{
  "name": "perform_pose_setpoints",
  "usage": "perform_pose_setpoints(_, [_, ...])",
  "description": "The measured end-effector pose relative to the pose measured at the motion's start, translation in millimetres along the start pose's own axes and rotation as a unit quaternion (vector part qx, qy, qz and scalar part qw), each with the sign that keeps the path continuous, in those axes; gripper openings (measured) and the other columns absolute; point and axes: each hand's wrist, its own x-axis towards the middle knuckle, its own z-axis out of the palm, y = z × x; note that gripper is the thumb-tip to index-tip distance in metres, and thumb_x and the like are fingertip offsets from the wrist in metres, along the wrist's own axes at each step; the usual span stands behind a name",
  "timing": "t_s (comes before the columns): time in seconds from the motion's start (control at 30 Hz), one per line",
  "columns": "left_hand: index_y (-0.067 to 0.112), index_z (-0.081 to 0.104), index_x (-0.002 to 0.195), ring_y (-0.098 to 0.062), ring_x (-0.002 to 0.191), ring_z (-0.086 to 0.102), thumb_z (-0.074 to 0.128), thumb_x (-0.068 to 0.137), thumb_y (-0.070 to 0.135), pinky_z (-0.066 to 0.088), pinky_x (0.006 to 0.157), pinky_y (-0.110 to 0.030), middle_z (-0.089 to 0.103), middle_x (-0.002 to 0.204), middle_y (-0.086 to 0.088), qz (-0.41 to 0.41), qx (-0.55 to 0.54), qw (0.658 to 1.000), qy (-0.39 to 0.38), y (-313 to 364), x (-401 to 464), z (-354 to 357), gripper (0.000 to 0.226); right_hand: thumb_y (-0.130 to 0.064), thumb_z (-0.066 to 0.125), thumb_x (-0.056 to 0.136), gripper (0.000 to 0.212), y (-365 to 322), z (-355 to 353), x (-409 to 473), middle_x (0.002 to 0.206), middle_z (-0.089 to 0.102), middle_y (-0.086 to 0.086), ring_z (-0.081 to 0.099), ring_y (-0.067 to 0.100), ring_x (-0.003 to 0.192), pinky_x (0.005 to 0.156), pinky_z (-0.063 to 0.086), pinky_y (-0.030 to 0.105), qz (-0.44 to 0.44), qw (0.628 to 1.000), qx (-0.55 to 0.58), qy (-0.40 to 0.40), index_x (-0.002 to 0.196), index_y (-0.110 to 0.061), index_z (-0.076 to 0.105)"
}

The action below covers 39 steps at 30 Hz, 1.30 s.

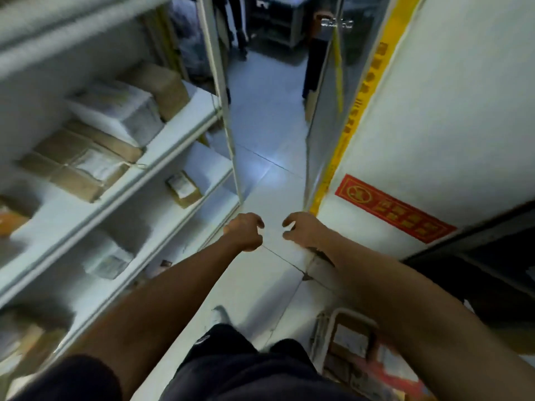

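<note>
Small parcel [183, 189]: a brown box with a white label is seen lying on a lower board of the shelf unit [162, 153], at ten o'clock from the left hand [244, 231]. It is near that hand but not touched.
Trousers [231, 369]: dark cloth is seen at six o'clock, at the bottom edge of the view.
White-framed thing [351, 319]: it is set on the floor [269, 180] at five o'clock and is too blurred to be told apart.
Wrapped parcel [107, 259]: a white bundle is laid on the lowest visible board, at eight o'clock from the left hand.
Left hand: it is held out over the floor in the middle of the view. The fingers are curled into a loose fist and nothing is gripped.
Right hand [301, 230]: it is held out at three o'clock of the left hand, close to it but apart. The fingers are hooked inward and nothing is gripped.
Floor: pale tiles are laid along a narrow aisle running toward twelve o'clock.
Shelf unit: white boards are ranged along the aisle at nine o'clock.
Brown cartons [72, 166]: they are stacked on the upper board at ten o'clock, with a white package [115, 108] resting partly on them.
Red sign [390, 208]: it is stuck to the white wall [463, 111] at two o'clock from the right hand.
Yellow strip [357, 111]: it is run along the wall's edge toward one o'clock.
Person's legs [240, 30]: they are seen blurred at twelve o'clock, at the far end of the aisle.
</note>
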Motion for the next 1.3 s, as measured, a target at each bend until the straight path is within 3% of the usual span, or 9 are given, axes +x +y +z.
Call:
perform_pose_setpoints(0.27, [0.031, 0.071, 0.11, -0.02, 0.111, 0.064, 0.057, 0.081, 0.013, 0.053, 0.095, -0.029, 0.064, 0.124, 0.002, -0.112, -0.132, 0.978, 0.115, -129, -46, -67, 0.037, -0.029, 0.07, 0.09, 0.042, -161, 39, 48, 0.132, 0.062, 0.005, 0.062, 0.023, 0.113, 0.091, 0.049, 0.029, -0.091, 0.994, -0.036, -0.056, 0.13, -0.022, 0.063])
perform_pose_setpoints(0.4, [0.024, 0.073, 0.11, -0.02, 0.102, 0.066, 0.062, 0.084, 0.015, 0.05, 0.082, -0.024, 0.068, 0.113, -0.001, -0.171, -0.229, 0.946, 0.155, -192, -57, -87, 0.03, -0.029, 0.069, 0.092, 0.041, -223, 63, 69, 0.13, 0.063, 0.007, 0.063, 0.024, 0.112, 0.09, 0.05, 0.029, -0.131, 0.984, -0.083, -0.09, 0.132, -0.023, 0.063])
perform_pose_setpoints(0.53, [0.027, 0.07, 0.097, -0.024, 0.09, 0.069, 0.066, 0.084, 0.014, 0.054, 0.079, -0.026, 0.072, 0.106, -0.004, -0.248, -0.378, 0.862, 0.23, -252, -56, -102, 0.019, -0.028, 0.07, 0.092, 0.042, -274, 83, 98, 0.135, 0.061, 0.006, 0.063, 0.026, 0.113, 0.09, 0.052, 0.03, -0.169, 0.973, -0.112, -0.107, 0.132, -0.018, 0.063])
perform_pose_setpoints(0.67, [0.015, 0.07, 0.112, -0.025, 0.072, 0.067, 0.068, 0.087, 0.01, 0.057, 0.07, -0.028, 0.071, 0.09, -0.013, -0.286, -0.478, 0.788, 0.263, -299, -48, -120, 0.026, -0.028, 0.068, 0.091, 0.043, -315, 99, 129, 0.135, 0.062, 0.005, 0.06, 0.026, 0.12, 0.098, 0.048, 0.03, -0.178, 0.969, -0.133, -0.113, 0.133, -0.018, 0.062])
perform_pose_setpoints(0.8, [0.017, 0.071, 0.117, -0.034, 0.101, 0.072, 0.07, 0.073, 0.021, 0.058, 0.096, -0.045, 0.075, 0.105, -0.014, -0.304, -0.512, 0.75, 0.288, -338, -32, -130, 0.044, -0.027, 0.067, 0.092, 0.04, -345, 112, 160, 0.133, 0.064, 0.004, 0.062, 0.025, 0.118, 0.099, 0.049, 0.03, -0.183, 0.967, -0.134, -0.114, 0.131, -0.02, 0.063])
perform_pose_setpoints(0.97, [0.007, 0.051, 0.141, -0.038, 0.112, 0.067, 0.078, 0.082, 0.017, 0.056, 0.098, -0.047, 0.068, 0.123, -0.019, -0.311, -0.575, 0.691, 0.311, -348, -18, -150, 0.066, -0.029, 0.069, 0.089, 0.039, -361, 126, 193, 0.13, 0.066, 0.005, 0.062, 0.025, 0.117, 0.102, 0.051, 0.036, -0.183, 0.966, -0.138, -0.122, 0.127, -0.022, 0.065])
perform_pose_setpoints(1.07, [0.0, 0.041, 0.149, -0.039, 0.119, 0.064, 0.077, 0.065, 0.029, 0.052, 0.105, -0.045, 0.063, 0.132, -0.024, -0.319, -0.606, 0.653, 0.324, -362, 7, -156, 0.095, -0.028, 0.069, 0.088, 0.035, -366, 124, 212, 0.125, 0.068, 0.005, 0.066, 0.027, 0.11, 0.098, 0.054, 0.038, -0.185, 0.966, -0.125, -0.127, 0.123, -0.023, 0.067])
perform_pose_setpoints(1.2, [-0.008, 0.064, 0.11, -0.027, 0.072, 0.065, 0.078, 0.077, 0.018, 0.057, 0.062, -0.03, 0.07, 0.097, -0.019, -0.338, -0.64, 0.603, 0.336, -352, 23, -180, 0.044, -0.025, 0.068, 0.089, 0.03, -366, 113, 240, 0.124, 0.068, 0.004, 0.065, 0.025, 0.109, 0.096, 0.055, 0.034, -0.213, 0.962, -0.127, -0.115, 0.118, -0.023, 0.07])
perform_pose_setpoints(1.3, [0.001, 0.062, 0.087, -0.02, 0.059, 0.053, 0.073, 0.088, 0.022, 0.042, 0.053, -0.026, 0.058, 0.071, -0.009, -0.377, -0.64, 0.59, 0.317, -353, 32, -188, 0.024, -0.025, 0.069, 0.089, 0.03, -362, 107, 257, 0.121, 0.069, 0.001, 0.066, 0.023, 0.104, 0.088, 0.058, 0.032, -0.217, 0.96, -0.118, -0.134, 0.119, -0.024, 0.07])
